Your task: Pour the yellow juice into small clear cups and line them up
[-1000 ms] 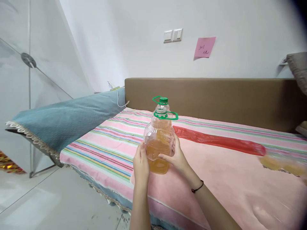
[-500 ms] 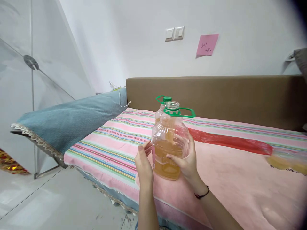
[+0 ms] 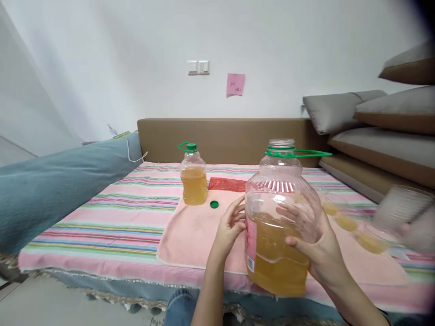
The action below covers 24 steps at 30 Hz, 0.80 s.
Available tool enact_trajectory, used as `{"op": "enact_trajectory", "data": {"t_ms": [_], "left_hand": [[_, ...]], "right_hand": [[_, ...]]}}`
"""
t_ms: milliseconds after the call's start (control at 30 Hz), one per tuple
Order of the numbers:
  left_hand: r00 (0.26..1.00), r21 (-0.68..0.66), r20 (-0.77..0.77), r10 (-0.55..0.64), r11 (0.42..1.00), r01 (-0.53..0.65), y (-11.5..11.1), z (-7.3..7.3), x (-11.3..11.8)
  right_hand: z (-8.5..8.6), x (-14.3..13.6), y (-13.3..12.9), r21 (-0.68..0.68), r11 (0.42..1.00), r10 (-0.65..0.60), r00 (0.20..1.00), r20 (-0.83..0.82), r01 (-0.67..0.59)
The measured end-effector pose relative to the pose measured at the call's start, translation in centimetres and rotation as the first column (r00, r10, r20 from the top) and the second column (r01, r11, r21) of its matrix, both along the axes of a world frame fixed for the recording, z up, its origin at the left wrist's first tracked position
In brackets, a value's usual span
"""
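A large clear plastic jug (image 3: 278,253), open at the mouth and partly filled with amber liquid, is between my two hands near the front edge of the pink mat. My left hand (image 3: 231,228) has its fingers curled against the jug's left side by the pink label. My right hand (image 3: 321,246) grips the right side, fingers behind it and thumb in front. The jug's green carry handle (image 3: 312,154) points right. A second, capped jug (image 3: 194,185) of amber liquid stands at the back left of the mat. Near it lies a green cap (image 3: 214,204).
Blurred clear cups with yellowish liquid (image 3: 372,243) stand to the right, beside more clear cups (image 3: 403,206). A red plastic strip (image 3: 227,184) lies behind the mat (image 3: 190,240). Grey-brown cushions (image 3: 390,138) are piled at right; a blue-covered armrest (image 3: 68,172) is at left.
My hands have carried the open jug right and closer to me, away from the capped jug. The view has turned right, bringing the cushions, green cap and cups into sight.
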<state>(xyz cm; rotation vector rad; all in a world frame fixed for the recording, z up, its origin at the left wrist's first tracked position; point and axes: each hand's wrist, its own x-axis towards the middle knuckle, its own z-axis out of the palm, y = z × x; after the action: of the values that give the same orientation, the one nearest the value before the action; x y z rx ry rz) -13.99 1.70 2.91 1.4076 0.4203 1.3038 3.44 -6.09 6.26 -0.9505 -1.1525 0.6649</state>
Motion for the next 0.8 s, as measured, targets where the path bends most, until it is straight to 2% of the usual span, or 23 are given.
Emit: {"op": "enact_trajectory", "data": {"t_ms": [67, 200, 367, 467, 600, 700, 800], "left_hand": [[0.99, -0.028, -0.007, -0.138, 0.99, 0.138, -0.5, -0.4, 2.6], [0.937, -0.098, -0.063, -0.344, 0.936, 0.337, -2.1, -0.9, 7.1], [0.804, -0.199, -0.103, -0.586, 0.804, 0.561, -4.7, -1.4, 11.1], [0.735, -0.222, -0.061, -0.675, 0.727, 0.649, -5.9, -2.5, 13.1], [0.658, -0.232, 0.012, -0.753, 0.638, 0.735, -7.2, -4.0, 15.2], [0.629, -0.215, 0.077, -0.773, 0.603, 0.768, -8.2, -4.4, 16.6], [0.581, -0.213, 0.162, -0.798, 0.546, 0.81, -9.4, -4.5, 17.6]], "right_hand": [[-0.2, 2.6, -2.1, -0.024, 0.998, -0.056, 0.998, 0.007, 0.056], [-0.8, 7.3, -6.0, -0.072, 0.982, -0.17, 0.985, 0.042, 0.173], [-1.4, 11.7, -10.1, -0.215, 0.941, -0.247, 0.965, 0.087, 0.261], [-2.4, 13.8, -11.9, -0.275, 0.913, -0.287, 0.954, 0.088, 0.3], [-4.3, 16.0, -13.5, -0.285, 0.909, -0.288, 0.953, 0.093, 0.303], [-5.2, 16.9, -14.2, -0.282, 0.901, -0.304, 0.943, 0.135, 0.33], [-5.4, 17.3, -14.7, -0.239, 0.893, -0.322, 0.913, 0.25, 0.38]]}}
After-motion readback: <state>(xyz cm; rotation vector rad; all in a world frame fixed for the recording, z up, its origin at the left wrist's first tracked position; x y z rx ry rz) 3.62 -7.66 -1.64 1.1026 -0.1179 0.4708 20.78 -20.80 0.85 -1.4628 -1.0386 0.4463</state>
